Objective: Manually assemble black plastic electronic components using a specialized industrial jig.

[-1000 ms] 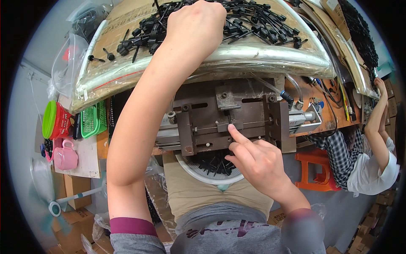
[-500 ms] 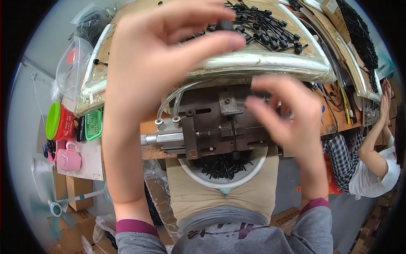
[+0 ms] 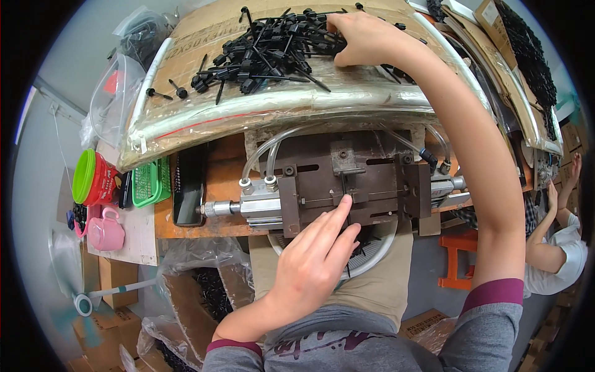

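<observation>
My left hand point(image 3: 316, 257) is over the front of a dark metal fixture point(image 3: 384, 186), its index finger stretched out with the tip against a thin black rod point(image 3: 345, 181). The rod lies under the small steel block point(image 3: 341, 158) in the fixture's middle; my fingers cover its lower end. My right hand point(image 3: 372, 40) reaches over to a pile of black long-stemmed parts point(image 3: 266, 56) on the cardboard-covered board. Its thumb and fingers are apart at the pile's right side, and some fingertips are hidden among the parts.
A white basket point(image 3: 379, 257) of black pieces rests on my lap beneath the fixture. Clear hoses point(image 3: 263, 149) run to metal cylinders at both sides. At left are a phone point(image 3: 188, 192), a green basket point(image 3: 149, 183) and a pink cup point(image 3: 106, 230). A co-worker point(image 3: 558, 248) sits at far right.
My left hand has come down from above the board to the rod on the fixture. My right hand has gone from beside the fixture up to the pile.
</observation>
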`<control>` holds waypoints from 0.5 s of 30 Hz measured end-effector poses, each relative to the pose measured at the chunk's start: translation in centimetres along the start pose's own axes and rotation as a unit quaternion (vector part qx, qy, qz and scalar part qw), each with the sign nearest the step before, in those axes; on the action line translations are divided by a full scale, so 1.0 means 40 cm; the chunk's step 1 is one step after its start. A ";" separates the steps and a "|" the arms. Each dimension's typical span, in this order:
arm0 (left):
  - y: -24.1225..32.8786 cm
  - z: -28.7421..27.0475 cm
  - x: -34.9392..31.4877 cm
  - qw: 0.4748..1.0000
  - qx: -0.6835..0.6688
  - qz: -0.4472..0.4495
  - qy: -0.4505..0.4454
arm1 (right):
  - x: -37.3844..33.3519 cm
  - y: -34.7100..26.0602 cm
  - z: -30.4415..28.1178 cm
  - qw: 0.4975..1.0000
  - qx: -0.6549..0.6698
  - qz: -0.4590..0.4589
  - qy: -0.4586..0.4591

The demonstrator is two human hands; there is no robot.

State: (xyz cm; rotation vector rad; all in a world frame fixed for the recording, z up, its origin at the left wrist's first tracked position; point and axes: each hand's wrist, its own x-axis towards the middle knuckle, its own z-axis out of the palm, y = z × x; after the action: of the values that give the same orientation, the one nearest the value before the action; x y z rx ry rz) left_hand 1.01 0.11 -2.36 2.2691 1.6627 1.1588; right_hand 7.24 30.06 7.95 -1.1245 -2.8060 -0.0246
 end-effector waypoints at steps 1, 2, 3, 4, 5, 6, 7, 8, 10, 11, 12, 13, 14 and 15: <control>-0.004 0.010 -0.004 1.000 0.023 -0.001 0.003 | 0.005 0.009 -0.001 1.000 0.001 -0.011 0.004; -0.002 0.015 -0.003 0.999 0.031 0.007 0.001 | 0.005 0.019 0.000 1.000 0.002 -0.020 0.007; 0.000 0.018 -0.003 0.999 0.041 0.011 0.000 | -0.004 0.015 0.003 0.998 0.024 -0.040 0.048; 0.002 0.021 -0.004 0.999 0.050 0.016 -0.001 | -0.005 0.016 -0.006 0.999 0.011 -0.040 0.018; 0.000 0.028 -0.009 0.998 0.063 0.018 -0.008 | -0.005 0.019 -0.020 0.999 -0.003 -0.040 -0.012; -0.003 0.042 -0.014 0.997 0.073 0.022 -0.015 | -0.014 0.023 -0.034 0.998 -0.018 -0.036 -0.041; -0.004 0.050 -0.016 0.996 0.083 0.027 -0.022 | -0.023 0.058 -0.018 0.997 0.012 -0.071 0.017; -0.002 0.054 -0.014 0.996 0.085 0.023 -0.019 | -0.025 0.078 -0.021 0.997 0.001 -0.069 0.021; 0.002 0.057 -0.009 0.996 0.091 0.015 -0.015 | -0.033 0.103 -0.034 0.997 -0.019 -0.065 0.030; 0.001 0.057 -0.004 0.996 0.087 0.018 -0.022 | -0.048 0.132 -0.025 0.985 -0.066 -0.107 0.116; -0.006 0.055 0.004 0.996 0.083 0.019 -0.029 | -0.062 0.113 -0.053 0.993 -0.038 -0.066 0.087; -0.012 0.051 0.005 0.996 0.084 0.016 -0.035 | -0.081 0.068 -0.104 0.998 -0.008 -0.031 0.057; -0.013 0.052 0.003 0.996 0.084 0.012 -0.037 | -0.095 0.046 -0.134 0.999 0.021 0.009 0.028; -0.012 0.053 0.002 0.996 0.084 0.008 -0.038 | -0.092 0.046 -0.140 0.996 0.064 0.051 0.022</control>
State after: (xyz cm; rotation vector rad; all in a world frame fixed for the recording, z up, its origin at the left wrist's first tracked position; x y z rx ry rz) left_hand 1.98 1.08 -4.06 2.3967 1.7774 0.9548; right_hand 11.73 28.52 13.02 -1.2190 -2.6645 0.1370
